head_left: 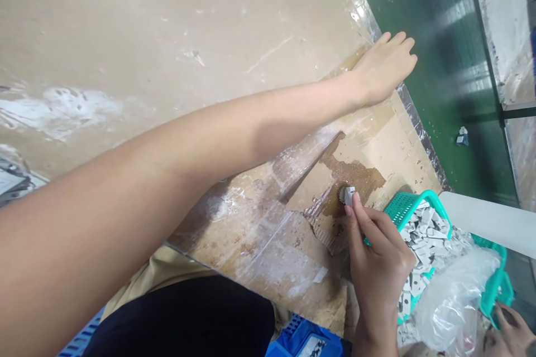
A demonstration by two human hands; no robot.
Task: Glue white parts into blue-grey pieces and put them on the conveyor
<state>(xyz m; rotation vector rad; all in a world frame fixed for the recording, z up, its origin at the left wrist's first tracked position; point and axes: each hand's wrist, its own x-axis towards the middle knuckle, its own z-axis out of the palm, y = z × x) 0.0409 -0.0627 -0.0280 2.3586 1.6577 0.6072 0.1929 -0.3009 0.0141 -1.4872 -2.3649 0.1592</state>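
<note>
My left hand (389,64) reaches across to the edge of a green conveyor belt (444,28), back of the hand up. Its fingers curl under, so whatever they may hold is hidden. Lower down, my right hand (379,256) pinches a small white plastic piece (349,195) between thumb and fingertips. That piece is just above or touching torn brown cardboard (314,187) on the worktable (268,251); I cannot tell which. Beside my right hand stands a teal basket (402,206) full of small white and grey pieces (427,228).
A clear plastic bag (454,290) lies by the teal basket. Another person's hand (517,329) is near a second teal basket (494,290) at lower right. One small object (462,136) rests on the belt. A blue crate (293,337) sits below the table edge.
</note>
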